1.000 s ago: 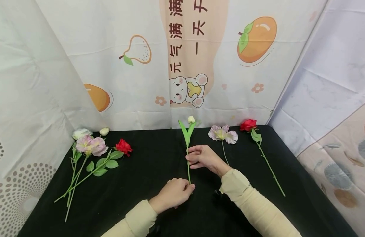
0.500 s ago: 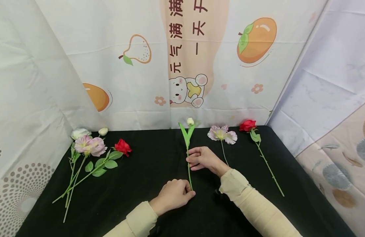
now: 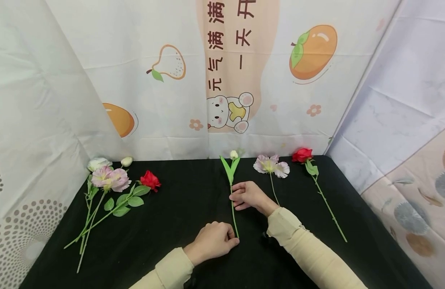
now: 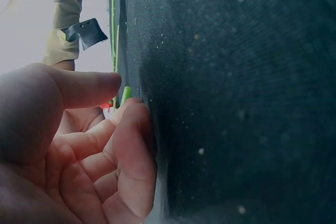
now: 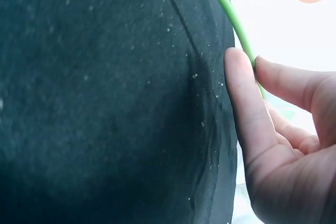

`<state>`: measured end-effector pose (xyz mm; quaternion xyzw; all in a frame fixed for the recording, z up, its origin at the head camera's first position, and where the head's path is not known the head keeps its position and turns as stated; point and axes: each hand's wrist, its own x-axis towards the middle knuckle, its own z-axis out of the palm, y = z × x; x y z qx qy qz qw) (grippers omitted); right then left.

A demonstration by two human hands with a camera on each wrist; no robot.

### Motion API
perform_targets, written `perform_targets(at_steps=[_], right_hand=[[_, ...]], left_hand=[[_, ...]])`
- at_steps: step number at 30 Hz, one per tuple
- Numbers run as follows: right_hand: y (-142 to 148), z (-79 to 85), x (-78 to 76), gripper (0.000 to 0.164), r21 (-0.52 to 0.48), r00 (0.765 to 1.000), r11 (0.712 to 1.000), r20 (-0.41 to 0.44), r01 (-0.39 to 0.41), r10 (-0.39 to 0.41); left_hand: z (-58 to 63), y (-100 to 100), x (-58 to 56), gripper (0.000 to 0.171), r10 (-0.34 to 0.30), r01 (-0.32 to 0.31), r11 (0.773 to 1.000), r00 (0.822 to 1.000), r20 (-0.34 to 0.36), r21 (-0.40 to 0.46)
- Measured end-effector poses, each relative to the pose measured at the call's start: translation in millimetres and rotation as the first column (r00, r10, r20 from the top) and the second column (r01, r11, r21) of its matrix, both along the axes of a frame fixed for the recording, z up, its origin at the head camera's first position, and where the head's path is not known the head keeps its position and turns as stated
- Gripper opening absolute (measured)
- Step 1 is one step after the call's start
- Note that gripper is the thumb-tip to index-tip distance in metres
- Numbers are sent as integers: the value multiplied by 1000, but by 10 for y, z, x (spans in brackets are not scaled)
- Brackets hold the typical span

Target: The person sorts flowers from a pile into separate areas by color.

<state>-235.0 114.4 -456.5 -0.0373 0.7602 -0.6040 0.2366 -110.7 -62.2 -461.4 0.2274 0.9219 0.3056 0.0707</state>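
Note:
A white tulip (image 3: 234, 155) with long green leaves lies at the middle of the black cloth, its stem running toward me. My right hand (image 3: 252, 196) pinches the stem about midway; in the right wrist view the green stem (image 5: 231, 14) passes between thumb and forefinger. Near the stem's lower end is my left hand (image 3: 214, 241), fingers curled. In the left wrist view the cut end of the stem (image 4: 126, 95) shows between its thumb and forefinger tips, close to the cloth. The fingers partly hide the stem there.
To the right lie a pale purple flower (image 3: 271, 165) and a red rose (image 3: 302, 155). At left, several stems cross: a red rose (image 3: 150, 180), a purple flower (image 3: 110, 178), a white bloom (image 3: 98, 163) and a white bud (image 3: 126, 161). A printed curtain (image 3: 171, 100) stands behind.
The tulip has slid slightly toward me, with both hands shifting a little the same way. The other flowers stay where they lay; the head view tilts slightly.

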Motion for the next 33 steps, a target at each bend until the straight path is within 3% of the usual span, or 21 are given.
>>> perform_targets(at_steps=[8, 33], right_hand=[[1, -44, 13, 40, 38, 1000, 999, -14, 14, -13], [-36, -29, -5, 44, -4, 999, 999, -11, 46, -46]], left_hand=[[7, -3, 12, 24, -9, 9, 1000, 1000, 6, 5], [-40, -22, -16, 22, -16, 16, 1000, 1000, 19, 4]])
